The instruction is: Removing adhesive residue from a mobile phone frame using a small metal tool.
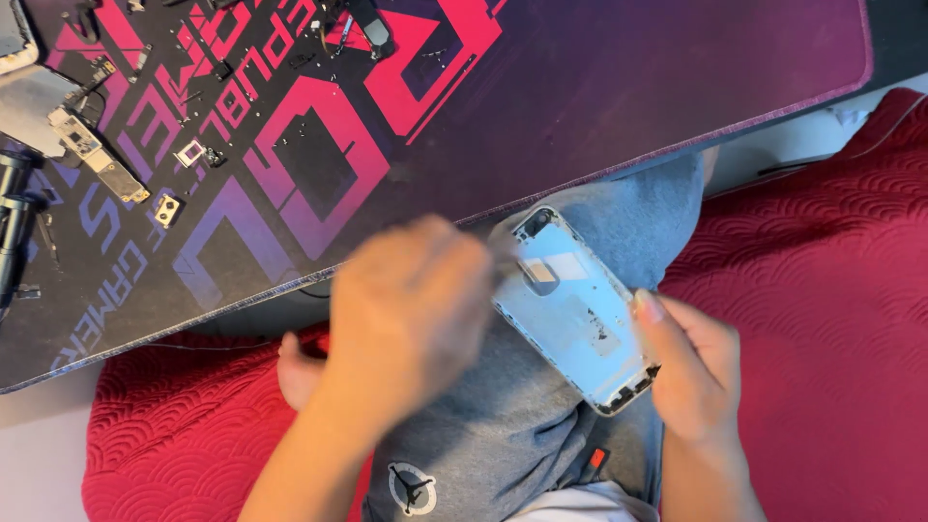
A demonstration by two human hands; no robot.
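An emptied silver phone housing (580, 309) lies open side up on my grey-trousered leg (512, 416). My right hand (691, 372) grips its lower right edge, thumb on the rim. My left hand (406, 309) is motion-blurred, with its fingers bunched at the housing's upper left corner. The blur hides whether anything is pinched between them.
A black, purple and pink desk mat (599, 87) spans the top. Its left part carries a narrow circuit board (97, 155), a small square module (190, 152), several screws and tiny parts. A black tool (14, 217) lies at the far left. A red quilted cover (822, 290) surrounds my leg.
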